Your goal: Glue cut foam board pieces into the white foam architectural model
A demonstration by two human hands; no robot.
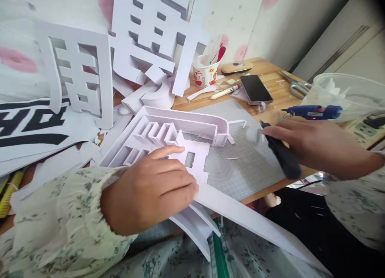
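In front of me lies a white foam-board character [200, 153] with upright walls glued along its outlines. My left hand [153, 185] rests over its near part, the index finger stretched onto the flat face. The other fingertips close on a long white foam strip [240, 210], which runs off to the lower right. My right hand [325, 145] is raised over the table's right side, wrapped round a black utility knife [282, 157], slightly blurred. Just behind that hand is a blue glue gun [315, 111] with a small red light. Part of the character is hidden under my left hand.
A grey cutting mat [240, 165] with scraps lies beneath. Behind stand finished white characters [153, 29], a paper cup [206, 73], a pen [224, 92], a phone [256, 88] and scissors [296, 85]. A clear plastic tub [355, 85] and a power strip [365, 129] are at right.
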